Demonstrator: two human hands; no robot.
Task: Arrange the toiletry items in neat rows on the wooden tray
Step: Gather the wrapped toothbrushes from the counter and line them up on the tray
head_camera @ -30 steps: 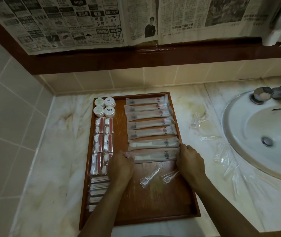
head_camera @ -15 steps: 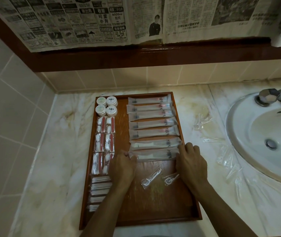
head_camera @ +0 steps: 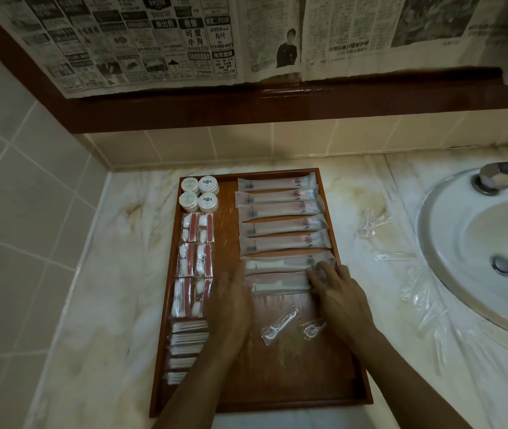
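Note:
A wooden tray lies on the marble counter. Its right column holds several wrapped toothbrush packets in a row. The left column has round white jars, red-and-white cotton packs and flat white sachets. Two wrapped floss picks lie loose on the tray's bare wood. My left hand rests flat on the left end of the nearest toothbrush packet. My right hand presses its fingertips on that packet's right end.
More wrapped floss picks and clear wrappers lie on the counter between the tray and the white sink. A tap stands at the back right. Tiled wall is on the left, newspaper above.
Both hands have shifted up and inward along the nearest packet; my right hand moved from the tray's right edge onto the packet end, and the packet sits closer to the row.

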